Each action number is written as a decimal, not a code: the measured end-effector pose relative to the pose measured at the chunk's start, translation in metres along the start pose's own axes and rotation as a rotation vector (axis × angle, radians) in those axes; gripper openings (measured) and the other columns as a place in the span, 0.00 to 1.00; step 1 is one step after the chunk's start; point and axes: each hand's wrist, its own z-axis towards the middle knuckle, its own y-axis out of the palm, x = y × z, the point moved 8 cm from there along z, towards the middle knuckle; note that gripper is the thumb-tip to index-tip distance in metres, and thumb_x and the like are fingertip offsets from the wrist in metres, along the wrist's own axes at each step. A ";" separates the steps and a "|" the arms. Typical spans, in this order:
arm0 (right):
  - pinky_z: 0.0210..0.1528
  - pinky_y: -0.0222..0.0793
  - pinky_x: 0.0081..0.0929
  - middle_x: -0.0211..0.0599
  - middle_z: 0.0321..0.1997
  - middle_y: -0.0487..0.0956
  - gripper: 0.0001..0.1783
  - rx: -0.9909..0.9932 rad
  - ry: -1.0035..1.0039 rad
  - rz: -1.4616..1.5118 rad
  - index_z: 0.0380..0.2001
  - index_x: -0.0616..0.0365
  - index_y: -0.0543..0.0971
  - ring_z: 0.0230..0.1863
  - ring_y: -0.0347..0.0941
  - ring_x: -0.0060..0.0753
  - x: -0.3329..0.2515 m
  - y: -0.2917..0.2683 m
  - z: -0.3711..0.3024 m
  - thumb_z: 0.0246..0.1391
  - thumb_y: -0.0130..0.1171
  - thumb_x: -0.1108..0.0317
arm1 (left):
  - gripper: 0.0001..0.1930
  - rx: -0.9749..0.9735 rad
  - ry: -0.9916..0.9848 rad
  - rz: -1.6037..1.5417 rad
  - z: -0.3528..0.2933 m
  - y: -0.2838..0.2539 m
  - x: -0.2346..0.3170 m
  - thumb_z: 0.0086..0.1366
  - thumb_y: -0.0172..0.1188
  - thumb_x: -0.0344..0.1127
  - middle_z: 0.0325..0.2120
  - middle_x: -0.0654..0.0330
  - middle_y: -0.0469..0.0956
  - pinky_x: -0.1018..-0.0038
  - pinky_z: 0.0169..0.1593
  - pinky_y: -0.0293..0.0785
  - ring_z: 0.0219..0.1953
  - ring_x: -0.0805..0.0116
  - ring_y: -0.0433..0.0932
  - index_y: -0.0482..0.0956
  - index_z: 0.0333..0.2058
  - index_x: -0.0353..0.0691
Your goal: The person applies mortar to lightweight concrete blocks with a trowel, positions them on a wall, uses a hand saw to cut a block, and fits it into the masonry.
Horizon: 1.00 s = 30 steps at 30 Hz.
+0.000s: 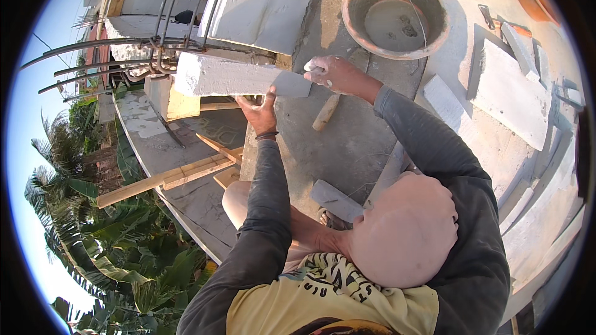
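A long white block [217, 76], its surface rough, lies across the far middle with its left end beside the rebar. Its right end looks grey; whether that is shade or a flat tool against it, I cannot tell. My left hand [259, 113] grips the block's near side, thumb up on its face and fingers bent under the edge. At the right end, my right hand [338, 76] is closed, with white paste on its fingers. What it holds is hidden. A short rounded wooden piece [326, 112] lies on the concrete just nearer than the right hand.
A round basin [351, 22] holding grey mix stands at the far right. Rusty rebar [162, 25] juts out at the far left. Wooden battens [167, 177] project over the slab edge, with plants below. White slabs [512, 96] and a grey offcut [335, 200] lie around.
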 end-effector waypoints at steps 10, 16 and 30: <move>0.59 0.69 0.32 0.39 0.52 0.82 0.27 -0.128 -0.136 0.142 0.54 0.57 0.78 0.52 0.77 0.48 0.016 0.043 0.102 0.58 0.59 0.50 | 0.40 0.014 -0.121 -0.162 -0.006 0.002 -0.001 0.54 0.71 0.28 0.57 0.48 0.66 0.64 0.63 0.64 0.59 0.59 0.67 0.56 0.62 0.29; 0.61 0.67 0.29 0.47 0.52 0.81 0.38 -0.195 -0.078 0.329 0.55 0.71 0.75 0.55 0.77 0.39 0.018 0.048 0.107 0.54 0.66 0.47 | 0.37 0.065 -0.149 -0.167 -0.007 0.000 -0.003 0.54 0.72 0.29 0.55 0.50 0.68 0.65 0.62 0.64 0.56 0.60 0.69 0.62 0.59 0.28; 0.51 0.72 0.32 0.44 0.48 0.80 0.34 -0.120 0.000 0.310 0.49 0.64 0.79 0.50 0.77 0.39 -0.007 0.027 0.073 0.51 0.65 0.44 | 0.31 0.050 -0.098 -0.183 -0.003 0.000 0.024 0.55 0.72 0.32 0.48 0.52 0.74 0.67 0.59 0.67 0.50 0.61 0.74 0.67 0.54 0.28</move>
